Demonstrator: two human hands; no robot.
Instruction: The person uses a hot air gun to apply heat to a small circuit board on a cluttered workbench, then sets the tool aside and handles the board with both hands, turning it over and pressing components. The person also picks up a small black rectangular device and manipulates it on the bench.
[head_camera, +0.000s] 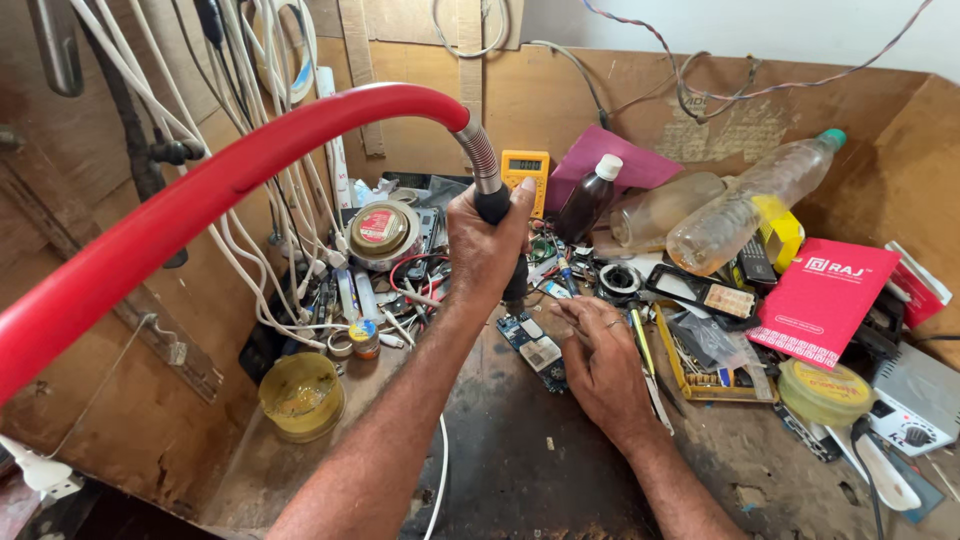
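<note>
Heat risk: your left hand (487, 245) is clamped round the black handle of the hot-air wand (493, 200), nozzle aimed down just above the circuit board (536, 345). Your right hand (603, 362) pinches the board's right edge, fingers closed on it. Drift right and you likely scorch fingers; the red hose (200, 200) above the board could tug your aim.

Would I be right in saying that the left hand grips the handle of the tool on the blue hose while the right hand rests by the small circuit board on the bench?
Not quite: the hose is red, not blue, as the head view shows. The rest holds: the left hand grips the tool's black handle, and the right hand rests by the small circuit board on the bench.
</note>
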